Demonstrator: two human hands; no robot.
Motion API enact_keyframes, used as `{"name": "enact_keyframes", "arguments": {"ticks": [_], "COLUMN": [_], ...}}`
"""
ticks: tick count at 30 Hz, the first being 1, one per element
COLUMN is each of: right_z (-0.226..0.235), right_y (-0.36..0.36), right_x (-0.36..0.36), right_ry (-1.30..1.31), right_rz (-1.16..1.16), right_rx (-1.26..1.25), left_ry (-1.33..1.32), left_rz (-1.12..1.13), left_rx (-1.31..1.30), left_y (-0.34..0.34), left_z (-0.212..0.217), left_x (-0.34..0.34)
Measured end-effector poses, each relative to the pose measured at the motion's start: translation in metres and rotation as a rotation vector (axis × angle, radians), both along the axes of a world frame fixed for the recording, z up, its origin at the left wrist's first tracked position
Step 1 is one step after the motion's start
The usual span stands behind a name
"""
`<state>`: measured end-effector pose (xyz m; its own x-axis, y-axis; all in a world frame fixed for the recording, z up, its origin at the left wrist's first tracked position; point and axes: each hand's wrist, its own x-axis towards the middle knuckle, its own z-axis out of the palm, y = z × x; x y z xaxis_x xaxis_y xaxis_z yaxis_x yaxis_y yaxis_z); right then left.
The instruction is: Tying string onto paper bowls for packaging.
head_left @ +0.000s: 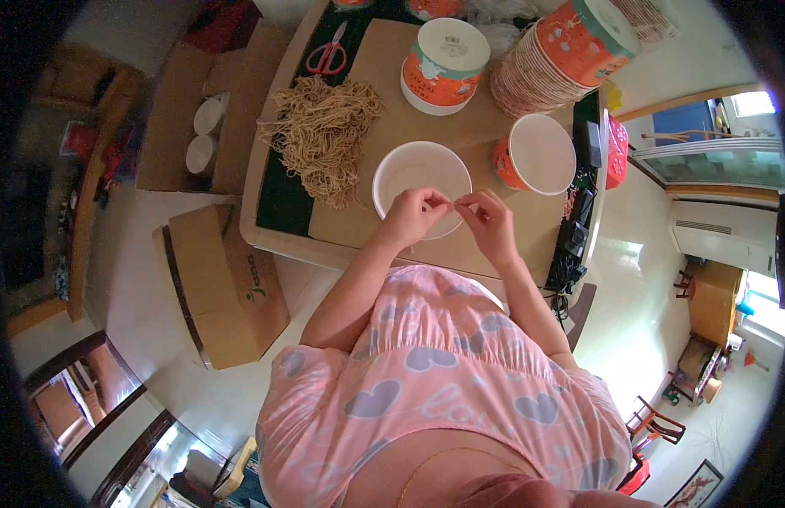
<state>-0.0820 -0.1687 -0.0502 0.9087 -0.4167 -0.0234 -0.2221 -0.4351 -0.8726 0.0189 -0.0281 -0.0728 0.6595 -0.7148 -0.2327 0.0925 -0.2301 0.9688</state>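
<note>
Both hands meet over the near rim of the white bowl [421, 173]. The left hand [412, 213] and right hand [487, 222] have fingertips pinched together; what they pinch is too small to tell. A heap of tan noodles [325, 135] lies just left of the bowl.

Floor: pale glossy tiles [638, 279] are catching daylight to your right.
Windows: brightness is pouring through glazing [752, 103] at the far right.
Furniture: wooden chairs [659, 422] and a round wooden table [714, 298] are standing beyond you.
Left side: a brown cardboard box [227, 284] is sitting on the floor beside a dark wooden frame [79, 372].
</note>
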Motion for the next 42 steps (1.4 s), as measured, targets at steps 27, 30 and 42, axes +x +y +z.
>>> {"name": "enact_keyframes", "arguments": {"ticks": [27,30,42], "right_z": [-0.027,-0.029,-0.025], "right_y": [-0.021,-0.039,-0.068], "right_x": [-0.014,0.003,0.128], "right_ry": [0.027,0.103,-0.304], "right_rz": [0.181,0.053,0.3], "right_rx": [-0.134,-0.087,-0.59], "left_ry": [0.358,0.354,0.703], "left_rz": [-0.15,-0.03,0.157], "left_rx": [-0.301,-0.188,-0.271], "left_y": [0.004,0.023,0.04], "left_z": [0.051,0.068,0.01], "left_x": [-0.033,-0.007,0.003]}}
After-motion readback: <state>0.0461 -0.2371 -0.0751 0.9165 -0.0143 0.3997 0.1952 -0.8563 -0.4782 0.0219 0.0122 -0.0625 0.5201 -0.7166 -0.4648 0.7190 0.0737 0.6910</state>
